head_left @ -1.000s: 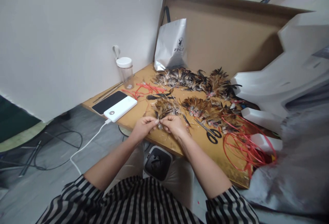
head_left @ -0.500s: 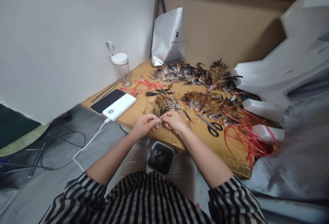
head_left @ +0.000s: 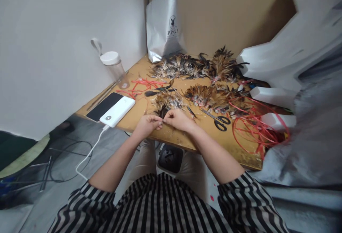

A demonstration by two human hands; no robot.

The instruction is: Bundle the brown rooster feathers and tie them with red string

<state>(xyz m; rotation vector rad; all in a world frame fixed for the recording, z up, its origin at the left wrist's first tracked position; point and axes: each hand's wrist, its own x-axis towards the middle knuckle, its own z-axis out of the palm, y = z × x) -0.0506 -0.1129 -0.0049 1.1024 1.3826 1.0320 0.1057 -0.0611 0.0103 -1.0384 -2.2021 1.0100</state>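
Note:
My left hand (head_left: 146, 125) and my right hand (head_left: 176, 119) meet over the near edge of a wooden table (head_left: 184, 142). Both are pinched shut, fingertips touching, on a small bunch of brown feathers (head_left: 163, 107) that fans away from me. What the fingertips grip at the bunch's base is too small to make out. Black scissors (head_left: 219, 120) lie just right of my right hand. Loose red cords (head_left: 253, 129) sprawl beyond them.
More feather bunches (head_left: 197, 67) cover the back of the table. On the left lie a white power bank (head_left: 116, 110), a dark phone (head_left: 103, 106), red string pieces (head_left: 144, 85) and a clear jar (head_left: 114, 68). A silver bag (head_left: 165, 24) leans on cardboard. White foam pieces (head_left: 275, 96) crowd the right.
My hands stay pinched together on the feather bunch. The view has tilted down and shifted, so the table's things sit higher and further left in the picture.

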